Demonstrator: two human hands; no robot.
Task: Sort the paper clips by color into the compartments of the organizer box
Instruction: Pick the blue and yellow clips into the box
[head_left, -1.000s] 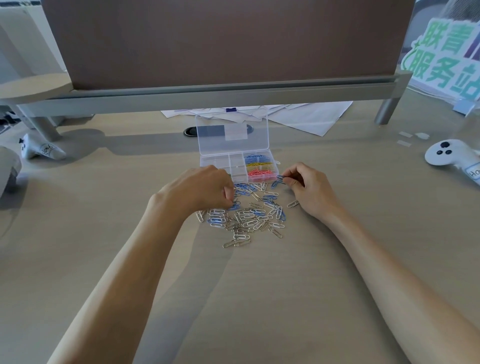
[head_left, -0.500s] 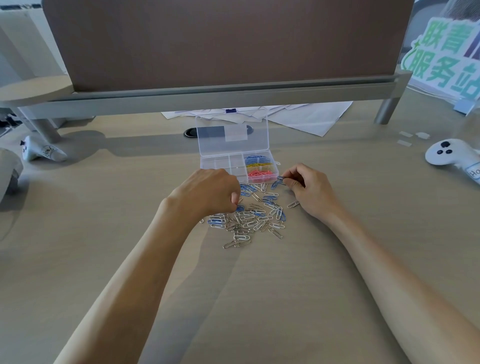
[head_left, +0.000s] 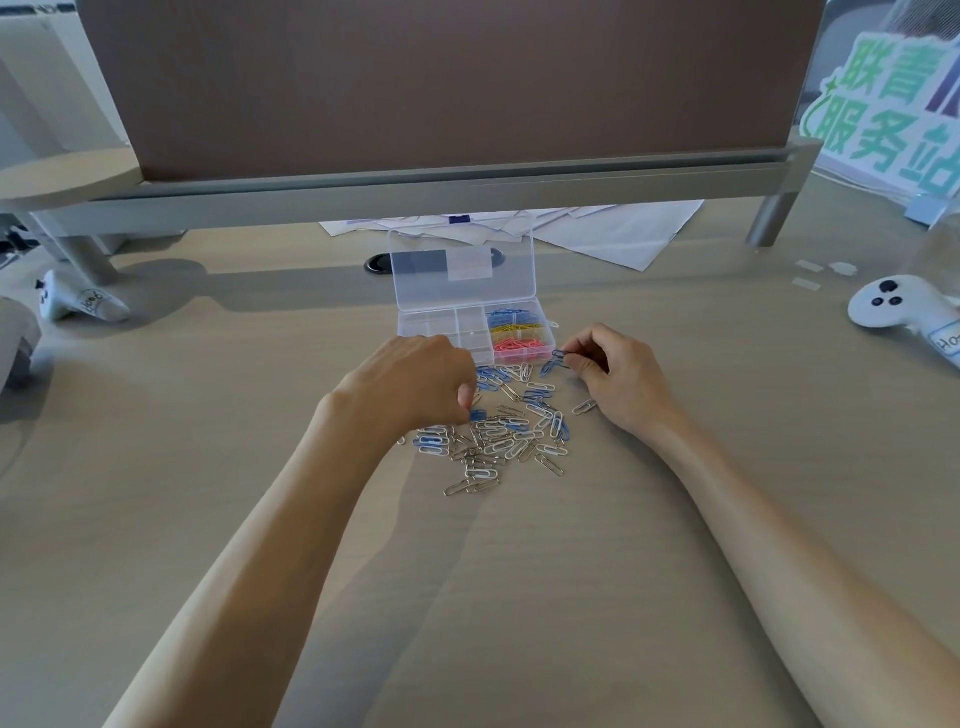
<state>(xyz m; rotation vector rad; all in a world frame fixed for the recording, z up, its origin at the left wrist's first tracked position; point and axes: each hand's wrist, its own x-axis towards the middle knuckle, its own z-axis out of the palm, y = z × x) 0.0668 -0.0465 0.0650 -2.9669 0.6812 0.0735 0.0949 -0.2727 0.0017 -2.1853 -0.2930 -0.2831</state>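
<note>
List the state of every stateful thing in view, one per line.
Clear plastic organizer box: open, lid upright; right compartments hold blue, yellow and pink clips.
Loose pile of blue, white and silver paper clips: unsorted, outside the box.
Left hand: fingers curled down onto the pile; grip hidden.
Right hand: fingers pinch a blue paper clip.

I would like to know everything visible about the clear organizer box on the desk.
The organizer box is clear plastic, rectangular, with its lid standing open at the far side. Dividers split it into compartments; three on the right hold blue clips farthest, yellow clips in the middle, pink clips nearest. It sits flat on the desk, just beyond the loose pile. Whether the left hand touches its near edge cannot be told.
</note>
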